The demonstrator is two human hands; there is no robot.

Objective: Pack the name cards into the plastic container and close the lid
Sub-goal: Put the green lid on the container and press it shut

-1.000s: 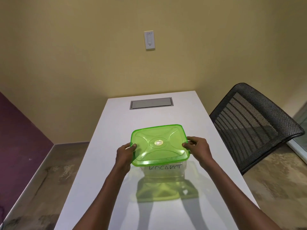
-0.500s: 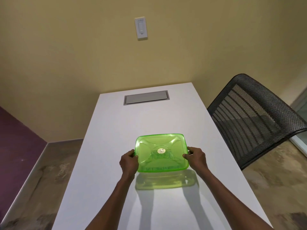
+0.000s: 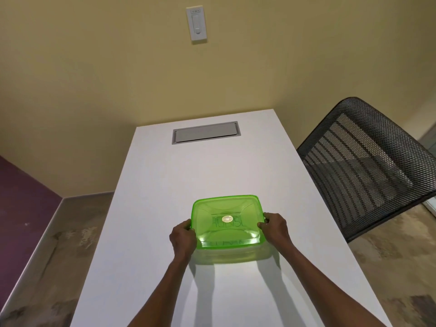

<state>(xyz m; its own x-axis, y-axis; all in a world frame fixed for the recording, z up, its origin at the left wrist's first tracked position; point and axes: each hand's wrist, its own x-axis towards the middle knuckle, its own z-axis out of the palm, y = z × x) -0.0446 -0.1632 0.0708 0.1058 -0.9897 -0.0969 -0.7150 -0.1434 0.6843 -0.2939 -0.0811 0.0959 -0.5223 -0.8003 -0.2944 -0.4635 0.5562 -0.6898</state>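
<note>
One green lid (image 3: 227,221) sits on one clear plastic container (image 3: 232,252), and the pair stands on the white table (image 3: 212,175) in its near half, roughly centred between the long edges. Dark lettering shows faintly through the lid (name cards, presumably, though how many cannot be told). A single round sticker (image 3: 227,218) marks the lid's middle.

Two hands are at work. The left hand (image 3: 182,238) grips the lid's left edge, thumb on top and fingers curled down over the rim. The right hand (image 3: 274,228) grips the right edge the same way, thumb tip on the lid's top surface, fingers wrapped around the side. Both forearms reach in from the near edge of the table.

Whether the lid is fully seated on the container cannot be told; its near edge overhangs the clear wall below.

Beyond the container the tabletop runs bare to one grey cable hatch (image 3: 205,135) near the far edge. White surface lies on either side of the hands too, wider to the right. One black mesh chair (image 3: 368,166) stands just beside the table's right edge. One wall switch (image 3: 197,23) hangs on the yellow wall (image 3: 94,67) behind.
</note>
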